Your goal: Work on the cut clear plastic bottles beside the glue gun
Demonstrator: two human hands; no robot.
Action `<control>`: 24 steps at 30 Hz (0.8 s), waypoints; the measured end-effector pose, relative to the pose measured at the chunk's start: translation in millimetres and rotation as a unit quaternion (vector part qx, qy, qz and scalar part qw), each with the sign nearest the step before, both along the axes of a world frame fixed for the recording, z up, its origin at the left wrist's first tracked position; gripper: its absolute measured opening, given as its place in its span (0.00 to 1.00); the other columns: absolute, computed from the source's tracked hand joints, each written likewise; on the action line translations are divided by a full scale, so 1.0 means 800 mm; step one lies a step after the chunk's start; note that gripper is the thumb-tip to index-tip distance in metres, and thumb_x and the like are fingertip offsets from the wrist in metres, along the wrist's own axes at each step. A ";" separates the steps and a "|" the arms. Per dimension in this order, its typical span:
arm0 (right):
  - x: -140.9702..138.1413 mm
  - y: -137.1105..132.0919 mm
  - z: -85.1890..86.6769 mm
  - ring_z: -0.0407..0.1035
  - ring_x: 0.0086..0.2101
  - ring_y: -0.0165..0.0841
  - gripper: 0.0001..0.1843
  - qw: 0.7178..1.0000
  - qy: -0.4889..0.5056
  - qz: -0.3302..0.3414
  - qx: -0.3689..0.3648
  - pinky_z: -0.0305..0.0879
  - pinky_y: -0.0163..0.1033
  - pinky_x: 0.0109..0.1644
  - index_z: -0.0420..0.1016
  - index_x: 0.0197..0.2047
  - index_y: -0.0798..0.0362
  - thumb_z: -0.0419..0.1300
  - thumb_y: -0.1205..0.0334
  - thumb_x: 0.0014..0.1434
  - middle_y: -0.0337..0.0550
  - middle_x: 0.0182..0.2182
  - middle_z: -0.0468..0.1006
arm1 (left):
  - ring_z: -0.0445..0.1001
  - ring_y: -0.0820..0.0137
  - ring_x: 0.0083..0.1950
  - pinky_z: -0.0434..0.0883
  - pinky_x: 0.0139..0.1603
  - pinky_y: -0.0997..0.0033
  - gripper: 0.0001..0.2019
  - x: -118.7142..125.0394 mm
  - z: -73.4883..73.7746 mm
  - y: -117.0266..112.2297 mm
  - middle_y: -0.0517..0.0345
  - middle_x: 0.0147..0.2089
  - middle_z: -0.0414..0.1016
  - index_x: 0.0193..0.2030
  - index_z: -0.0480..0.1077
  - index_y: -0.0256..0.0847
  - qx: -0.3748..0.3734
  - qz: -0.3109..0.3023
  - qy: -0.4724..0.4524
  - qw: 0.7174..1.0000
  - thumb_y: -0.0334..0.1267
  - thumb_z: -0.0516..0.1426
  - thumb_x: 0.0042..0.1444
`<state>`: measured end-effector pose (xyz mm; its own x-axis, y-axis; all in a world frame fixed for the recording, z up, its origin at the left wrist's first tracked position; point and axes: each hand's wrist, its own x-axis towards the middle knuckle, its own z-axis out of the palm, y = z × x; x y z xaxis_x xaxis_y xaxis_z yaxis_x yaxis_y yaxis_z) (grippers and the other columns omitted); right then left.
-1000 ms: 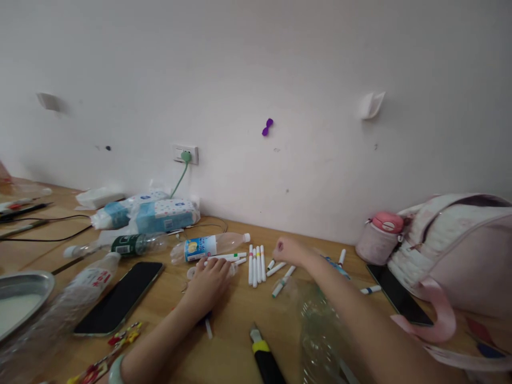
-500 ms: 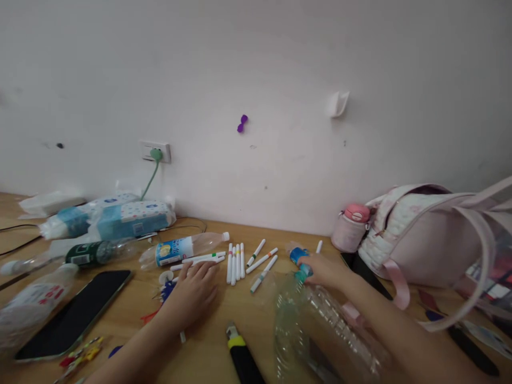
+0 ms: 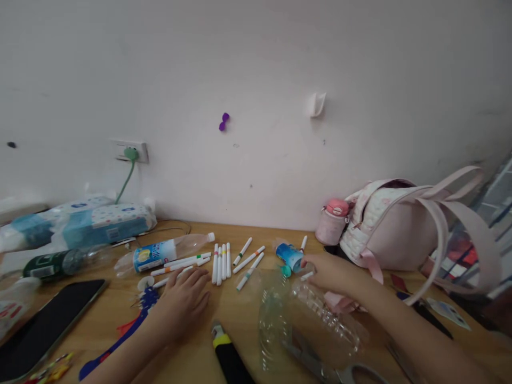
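The desk [image 3: 184, 356] is crowded with loose things, and the step in hand is judged to be a reach among the white markers [image 3: 224, 262] spread across its middle. On the right, a pink bag [image 3: 404, 229] is set near the wall [image 3: 256, 160], with a pink-lidded flask [image 3: 331, 224] just beside it. On the left, tissue packs [image 3: 106, 224] are laid by the wall; nearer, a dark phone [image 3: 52, 325] lies flat. A green-tinted bottle [image 3: 272, 314] and a clear bottle [image 3: 328, 314] are laid close to the right forearm [image 3: 372, 293], with scissors [image 3: 310, 360] beside them; its path is judged to be narrowed by these. The left hand [image 3: 186, 293] is held palm down, fingers loosely spread over marker ends; no firm grip is seen. The right hand [image 3: 320, 269] is lowered with fingers bent beside a blue-labelled bottle [image 3: 290, 257]; a marker end [image 3: 307, 276] is shown just at the fingertips, but whether it is pinched cannot be told. A black-and-yellow cutter [image 3: 230, 354] is placed between the arms. Four markers are lined up side by side, and three are fanned to their right. For the marker by the right hand, a light pinch clear of the bottle is judged to be called for.
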<state>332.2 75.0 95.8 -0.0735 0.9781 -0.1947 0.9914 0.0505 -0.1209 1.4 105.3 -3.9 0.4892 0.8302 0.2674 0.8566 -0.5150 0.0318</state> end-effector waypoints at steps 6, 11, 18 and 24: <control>-0.029 -0.070 -0.019 0.71 0.37 0.35 0.37 0.992 0.113 0.046 -0.006 0.59 0.34 0.36 0.63 0.58 0.40 0.66 0.57 0.43 0.37 0.42 0.78 | 0.74 0.58 0.49 0.63 0.55 0.52 0.13 0.016 0.018 -0.024 0.49 0.46 0.79 0.42 0.73 0.41 -0.049 -0.054 -0.026 0.997 0.34 0.49 0.57; -0.039 -0.096 -0.030 0.68 0.33 0.31 0.06 0.974 0.212 0.080 0.006 0.55 0.34 0.34 0.73 0.35 0.45 0.58 0.61 0.51 0.32 0.32 0.76 | 0.75 0.63 0.47 0.64 0.54 0.58 0.12 0.028 0.024 -0.035 0.54 0.42 0.80 0.38 0.73 0.42 -0.084 -0.089 -0.033 0.992 0.33 0.48 0.58; -0.033 -0.101 -0.020 0.68 0.30 0.35 0.06 0.981 0.190 0.041 -0.005 0.56 0.38 0.32 0.75 0.28 0.47 0.56 0.62 0.50 0.38 0.28 0.76 | 0.75 0.59 0.45 0.66 0.49 0.56 0.13 0.024 0.027 -0.031 0.49 0.40 0.79 0.37 0.73 0.38 -0.106 -0.066 -0.030 0.992 0.31 0.47 0.57; -0.016 -0.095 -0.018 0.71 0.31 0.35 0.16 0.982 0.179 0.023 -0.052 0.59 0.35 0.31 0.76 0.40 0.42 0.63 0.60 0.44 0.33 0.29 0.78 | 0.75 0.60 0.44 0.65 0.49 0.57 0.14 0.020 0.027 -0.025 0.49 0.39 0.79 0.36 0.73 0.39 -0.113 -0.056 -0.035 0.991 0.32 0.46 0.58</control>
<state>319.7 -0.9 81.8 -0.1988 0.9484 -0.2471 0.8814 0.0628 -0.4682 17.1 85.0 17.5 0.5684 0.8143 0.1177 0.7860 -0.5797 0.2149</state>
